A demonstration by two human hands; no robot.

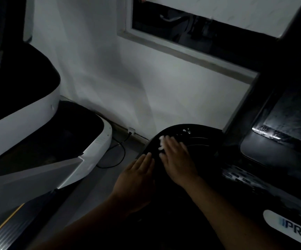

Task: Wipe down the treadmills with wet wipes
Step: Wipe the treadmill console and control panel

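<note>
Dim room. Right hand (pixel 176 156) flat, fingers straight, presses white wipe (pixel 161 143) on curved front cover of black treadmill (pixel 196 136). Left hand (pixel 137 171) flat just beside it, fingers straight, resting on cover edge. White treadmill (pixel 99 141) at left; cable (pixel 121 152) on floor between.

The wet wipe (pixel 161 143) is mostly hidden under the right hand (pixel 177 159); only a white edge shows. The label (pixel 297 230) on the black treadmill (pixel 200 141) is cut off by the right edge. The white treadmill (pixel 38 112) is cut off at left.
</note>
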